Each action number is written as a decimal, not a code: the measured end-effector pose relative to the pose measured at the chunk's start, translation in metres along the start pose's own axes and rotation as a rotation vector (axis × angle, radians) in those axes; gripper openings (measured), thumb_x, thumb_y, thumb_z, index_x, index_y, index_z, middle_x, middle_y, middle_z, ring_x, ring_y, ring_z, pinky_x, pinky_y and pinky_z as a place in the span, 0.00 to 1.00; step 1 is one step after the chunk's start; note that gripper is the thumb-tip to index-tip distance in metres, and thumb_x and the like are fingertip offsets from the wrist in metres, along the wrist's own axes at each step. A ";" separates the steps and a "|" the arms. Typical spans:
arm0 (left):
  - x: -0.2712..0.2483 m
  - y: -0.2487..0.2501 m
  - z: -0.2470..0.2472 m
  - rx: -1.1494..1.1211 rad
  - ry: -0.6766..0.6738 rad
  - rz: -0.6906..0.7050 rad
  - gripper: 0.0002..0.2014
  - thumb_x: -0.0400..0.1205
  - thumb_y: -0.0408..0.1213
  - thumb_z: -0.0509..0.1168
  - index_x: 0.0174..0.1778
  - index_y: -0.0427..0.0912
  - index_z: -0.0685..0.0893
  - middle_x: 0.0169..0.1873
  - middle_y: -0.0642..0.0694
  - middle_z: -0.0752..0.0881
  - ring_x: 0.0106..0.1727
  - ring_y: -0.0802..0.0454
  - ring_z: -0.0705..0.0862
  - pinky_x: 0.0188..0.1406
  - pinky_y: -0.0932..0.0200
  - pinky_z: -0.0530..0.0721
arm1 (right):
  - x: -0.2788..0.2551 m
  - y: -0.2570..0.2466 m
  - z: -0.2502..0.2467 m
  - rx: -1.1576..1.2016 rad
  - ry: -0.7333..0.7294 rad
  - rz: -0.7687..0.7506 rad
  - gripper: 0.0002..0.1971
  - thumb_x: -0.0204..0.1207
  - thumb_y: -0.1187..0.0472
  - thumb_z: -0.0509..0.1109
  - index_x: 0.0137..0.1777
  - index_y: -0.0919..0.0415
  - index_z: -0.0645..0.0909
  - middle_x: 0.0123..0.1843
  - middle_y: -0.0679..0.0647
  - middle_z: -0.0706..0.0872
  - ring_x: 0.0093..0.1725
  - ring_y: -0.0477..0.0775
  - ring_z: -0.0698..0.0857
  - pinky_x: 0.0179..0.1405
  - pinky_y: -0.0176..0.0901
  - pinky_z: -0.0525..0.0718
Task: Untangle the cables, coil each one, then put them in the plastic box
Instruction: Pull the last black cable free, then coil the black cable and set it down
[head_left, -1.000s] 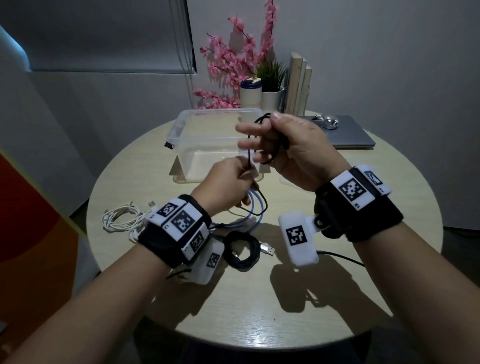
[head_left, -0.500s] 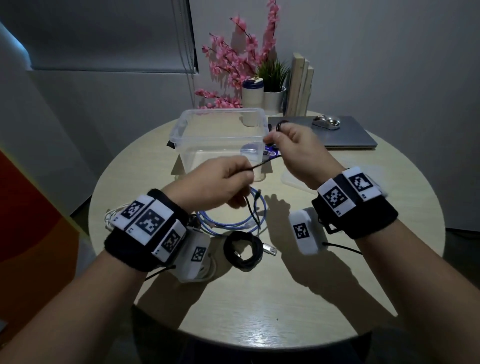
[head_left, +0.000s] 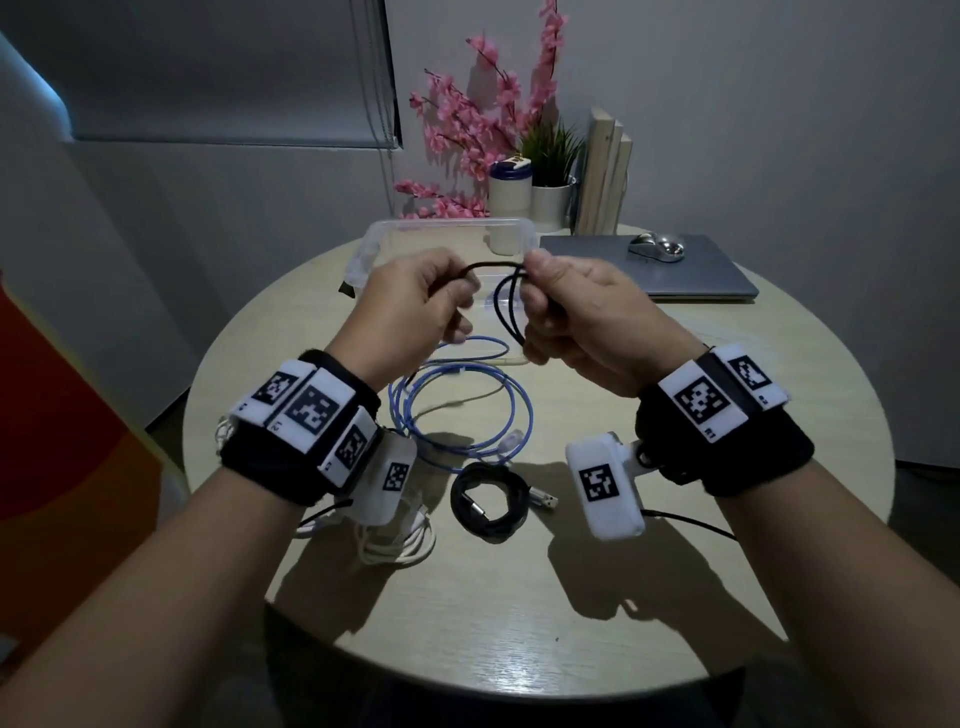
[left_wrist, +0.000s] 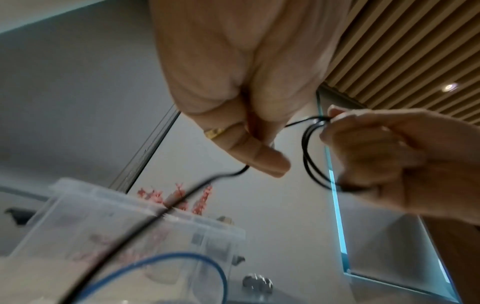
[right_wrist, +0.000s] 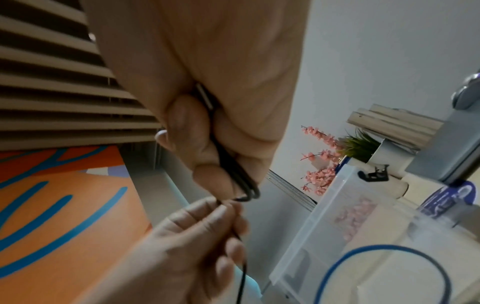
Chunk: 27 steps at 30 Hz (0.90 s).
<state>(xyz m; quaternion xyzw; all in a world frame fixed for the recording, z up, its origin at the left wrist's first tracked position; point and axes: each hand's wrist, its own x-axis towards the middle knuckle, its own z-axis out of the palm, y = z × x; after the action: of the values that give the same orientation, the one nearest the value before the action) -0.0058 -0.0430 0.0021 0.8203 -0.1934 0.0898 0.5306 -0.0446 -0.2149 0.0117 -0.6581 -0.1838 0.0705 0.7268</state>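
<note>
Since half a second ago both hands have risen and drawn close together in the middle of the head view, in front of the clear plastic box (head_left: 370, 244), and a new arc of cable now spans the gap between them. Fingers of the right hand (head_left: 587, 317) are curled around several small loops of the thin black cable (head_left: 506, 306), pinching their top between thumb and forefinger. Curled likewise, the left hand (head_left: 415, 306) grips the same cable's free run, which trails down toward the lower left of the left wrist view. On the round pale wooden table (head_left: 675, 597) below the hands lie a loosely looped blue cable (head_left: 527, 415), a coiled black USB cable (head_left: 488, 506) at lower centre, and a white cable bundle (head_left: 400, 545) under the left wrist. A closed grey laptop (head_left: 691, 275) sits at upper right.
</note>
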 end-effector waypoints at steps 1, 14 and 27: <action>-0.002 -0.005 0.004 -0.002 -0.020 -0.034 0.11 0.85 0.28 0.60 0.40 0.45 0.81 0.33 0.47 0.82 0.26 0.56 0.84 0.29 0.63 0.85 | 0.001 -0.003 0.000 0.038 0.010 -0.012 0.21 0.88 0.55 0.51 0.31 0.59 0.68 0.20 0.48 0.64 0.20 0.48 0.62 0.27 0.41 0.67; -0.034 -0.012 0.034 0.020 -0.458 -0.207 0.08 0.86 0.26 0.55 0.49 0.41 0.77 0.33 0.42 0.80 0.26 0.53 0.85 0.31 0.60 0.88 | 0.015 -0.007 -0.004 0.282 0.296 -0.151 0.17 0.88 0.62 0.51 0.41 0.64 0.77 0.58 0.66 0.83 0.62 0.63 0.83 0.59 0.55 0.82; -0.027 0.004 0.001 0.119 -0.408 -0.095 0.08 0.84 0.33 0.62 0.42 0.46 0.84 0.26 0.58 0.84 0.33 0.53 0.86 0.36 0.61 0.86 | 0.014 0.009 -0.024 -0.782 0.342 -0.106 0.13 0.84 0.58 0.61 0.42 0.56 0.84 0.47 0.58 0.87 0.49 0.54 0.84 0.50 0.49 0.80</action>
<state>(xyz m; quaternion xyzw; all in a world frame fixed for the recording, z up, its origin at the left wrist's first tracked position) -0.0324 -0.0392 -0.0046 0.8595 -0.2522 -0.0919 0.4350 -0.0217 -0.2317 0.0032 -0.8760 -0.1072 -0.1520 0.4451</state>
